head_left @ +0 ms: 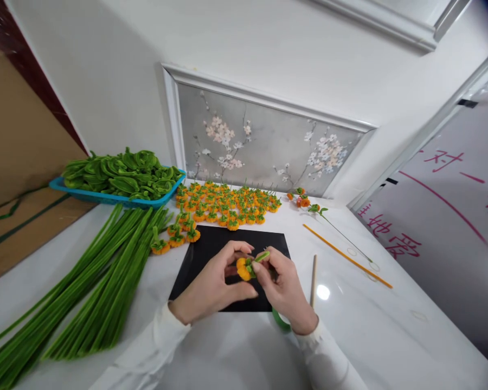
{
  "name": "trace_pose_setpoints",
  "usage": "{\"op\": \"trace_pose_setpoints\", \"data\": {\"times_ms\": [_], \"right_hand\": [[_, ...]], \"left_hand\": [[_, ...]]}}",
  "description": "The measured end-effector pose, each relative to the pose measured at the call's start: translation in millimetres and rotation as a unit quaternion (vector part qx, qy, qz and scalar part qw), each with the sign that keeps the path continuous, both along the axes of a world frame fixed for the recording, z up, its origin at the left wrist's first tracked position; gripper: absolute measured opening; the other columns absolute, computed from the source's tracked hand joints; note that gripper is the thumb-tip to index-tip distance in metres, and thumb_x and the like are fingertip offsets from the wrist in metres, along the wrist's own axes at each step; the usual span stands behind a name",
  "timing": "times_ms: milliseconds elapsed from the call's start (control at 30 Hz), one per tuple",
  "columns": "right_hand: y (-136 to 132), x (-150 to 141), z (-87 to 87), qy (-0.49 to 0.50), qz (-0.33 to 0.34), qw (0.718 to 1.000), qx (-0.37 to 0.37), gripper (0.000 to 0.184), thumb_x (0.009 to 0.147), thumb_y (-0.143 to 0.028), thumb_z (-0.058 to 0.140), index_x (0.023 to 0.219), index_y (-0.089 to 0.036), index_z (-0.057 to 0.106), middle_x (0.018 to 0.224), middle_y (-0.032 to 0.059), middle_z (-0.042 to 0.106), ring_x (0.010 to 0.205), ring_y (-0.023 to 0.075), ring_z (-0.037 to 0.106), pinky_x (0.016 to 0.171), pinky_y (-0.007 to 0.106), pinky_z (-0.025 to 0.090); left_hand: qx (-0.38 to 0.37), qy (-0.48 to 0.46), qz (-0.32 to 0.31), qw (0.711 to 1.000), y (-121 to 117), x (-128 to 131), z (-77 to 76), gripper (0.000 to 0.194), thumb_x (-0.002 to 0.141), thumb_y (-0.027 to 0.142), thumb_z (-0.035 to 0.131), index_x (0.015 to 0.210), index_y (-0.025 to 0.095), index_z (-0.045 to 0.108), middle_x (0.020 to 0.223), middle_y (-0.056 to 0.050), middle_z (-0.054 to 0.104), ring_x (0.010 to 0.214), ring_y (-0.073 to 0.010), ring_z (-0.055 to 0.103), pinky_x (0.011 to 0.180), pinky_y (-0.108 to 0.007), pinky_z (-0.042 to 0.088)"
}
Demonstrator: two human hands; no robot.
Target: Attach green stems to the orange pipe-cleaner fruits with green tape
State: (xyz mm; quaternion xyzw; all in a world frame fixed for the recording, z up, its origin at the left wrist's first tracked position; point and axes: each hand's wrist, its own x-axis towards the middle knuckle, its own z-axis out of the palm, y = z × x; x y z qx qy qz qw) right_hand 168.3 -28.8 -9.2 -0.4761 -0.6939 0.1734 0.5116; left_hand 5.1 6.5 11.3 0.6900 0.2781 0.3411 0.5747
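Over a black mat (197, 246), my right hand (283, 284) pinches a small orange pipe-cleaner flower (243, 268) by its green base. A green fuzzy leaf (262, 256) sticks up at those fingertips. My left hand (216, 280) curves around the flower's left side, thumb and fingers apart; it does not appear to grip the bloom. Beyond the mat, many similar orange flowers (223, 203) stand face down in rows, stems upward. Partly hidden by my right wrist is a roll of green tape (280, 320).
A blue tray (162, 201) heaped with green fuzzy leaves (126, 176) stands at the back left. Long green pipe cleaners (101, 281) lie before it. To the right are a wooden stick (313, 281), an orange pipe cleaner (345, 254) and a stemmed flower piece (315, 208).
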Motion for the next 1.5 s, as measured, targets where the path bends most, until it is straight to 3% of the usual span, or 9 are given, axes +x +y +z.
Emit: {"op": "trace_pose_setpoints", "data": {"times_ms": [67, 267, 467, 600, 800, 1033, 1233, 1367, 1500], "right_hand": [[0.8, -1.0, -1.1, -0.003, -0.013, 1.0, -0.009, 0.018, 0.087, -0.019, 0.049, 0.069, -0.019, 0.047, 0.063, -0.0028, 0.041, 0.056, 0.0109, 0.039, 0.051, 0.024, 0.032], [1.5, -1.9, -2.7, -0.014, -0.011, 1.0, -0.025, 0.019, 0.085, -0.018, 0.052, 0.067, -0.019, 0.046, 0.062, -0.0037, 0.041, 0.055, 0.0099, 0.038, 0.05, 0.023, 0.031], [2.2, 1.4, -0.8, -0.019, 0.001, 0.999, -0.028, 0.018, 0.088, -0.021, 0.051, 0.07, -0.018, 0.051, 0.066, -0.0021, 0.045, 0.058, 0.011, 0.042, 0.054, 0.024, 0.035], [1.6, 1.9, 1.4, -0.031, 0.016, 0.999, -0.01, 0.016, 0.088, -0.018, 0.05, 0.073, -0.018, 0.053, 0.07, -0.0005, 0.048, 0.061, 0.0119, 0.047, 0.055, 0.025, 0.036], [1.9, 0.1, 1.0, -0.054, 0.035, 0.998, 0.014, 0.014, 0.087, -0.012, 0.047, 0.078, -0.02, 0.055, 0.072, 0.0005, 0.051, 0.065, 0.0131, 0.05, 0.058, 0.025, 0.039], [2.6, 2.2, -1.5, -0.029, 0.048, 0.998, -0.012, 0.014, 0.09, -0.018, 0.045, 0.081, -0.02, 0.055, 0.078, 0.0025, 0.054, 0.07, 0.0145, 0.053, 0.062, 0.027, 0.043], [3.6, 6.6, -2.7, 0.043, 0.051, 0.993, -0.098, 0.012, 0.089, -0.027, 0.05, 0.095, -0.019, 0.057, 0.073, -0.0003, 0.054, 0.059, 0.0106, 0.048, 0.054, 0.022, 0.041], [6.1, 6.1, -4.3, 0.048, 0.071, 0.988, -0.132, 0.012, 0.08, -0.029, 0.064, 0.08, -0.017, 0.061, 0.065, -0.0023, 0.057, 0.053, 0.0087, 0.046, 0.048, 0.02, 0.038], [6.6, 6.6, -2.9, 0.016, 0.087, 0.992, -0.092, 0.015, 0.08, -0.028, 0.065, 0.069, -0.017, 0.063, 0.065, -0.0002, 0.059, 0.058, 0.011, 0.051, 0.053, 0.023, 0.041]], "left_hand": [[0.095, 0.046, 0.043, 0.993, -1.9, 1.9, -1.9, 0.049, 0.062, 0.023, 0.079, 0.102, 0.023, 0.049, 0.125, -0.007, 0.047, 0.111, -0.0232, 0.051, 0.092, -0.035, 0.045], [0.221, 0.126, 0.096, 0.962, -6.1, 2.9, -3.1, 0.012, 0.081, 0.014, 0.053, 0.091, 0.02, 0.055, 0.122, -0.01, 0.048, 0.104, -0.0221, 0.054, 0.087, -0.033, 0.046], [0.103, 0.053, 0.057, 0.992, -5.5, 1.4, 0.1, 0.012, 0.085, 0.019, 0.048, 0.094, 0.018, 0.056, 0.116, -0.009, 0.051, 0.083, -0.0159, 0.059, 0.072, -0.027, 0.05], [-0.018, -0.002, 0.017, 1.0, -4.4, 2.3, 1.2, 0.014, 0.084, 0.018, 0.048, 0.097, 0.018, 0.052, 0.093, -0.004, 0.057, 0.075, -0.0145, 0.059, 0.07, -0.028, 0.05], [-0.033, -0.013, 0.011, 0.999, -3.9, 2.7, 0.7, 0.009, 0.082, 0.025, 0.056, 0.082, 0.018, 0.05, 0.074, 0.002, 0.053, 0.067, -0.0116, 0.055, 0.063, -0.024, 0.048], [-0.141, 0.023, -0.021, 0.99, 4.5, -2.1, 2.8, 0.02, 0.08, 0.035, 0.061, 0.083, 0.016, 0.054, 0.086, 0.0, 0.058, 0.076, -0.0144, 0.065, 0.069, -0.027, 0.053], [-0.135, 0.053, -0.011, 0.989, 2.0, -1.9, 7.9, 0.021, 0.082, 0.037, 0.058, 0.082, 0.016, 0.054, 0.08, 0.001, 0.056, 0.073, -0.0141, 0.065, 0.065, -0.025, 0.053], [-0.104, 0.056, -0.02, 0.993, 2.0, -1.2, 4.8, 0.02, 0.083, 0.036, 0.056, 0.081, 0.015, 0.055, 0.077, 0.0, 0.056, 0.071, -0.0124, 0.059, 0.065, -0.025, 0.051], [-0.073, 0.063, -0.033, 0.995, 4.2, -3.1, 3.4, 0.02, 0.082, 0.034, 0.057, 0.077, 0.014, 0.057, 0.07, 0.001, 0.056, 0.066, -0.0116, 0.054, 0.065, -0.027, 0.047]]}}
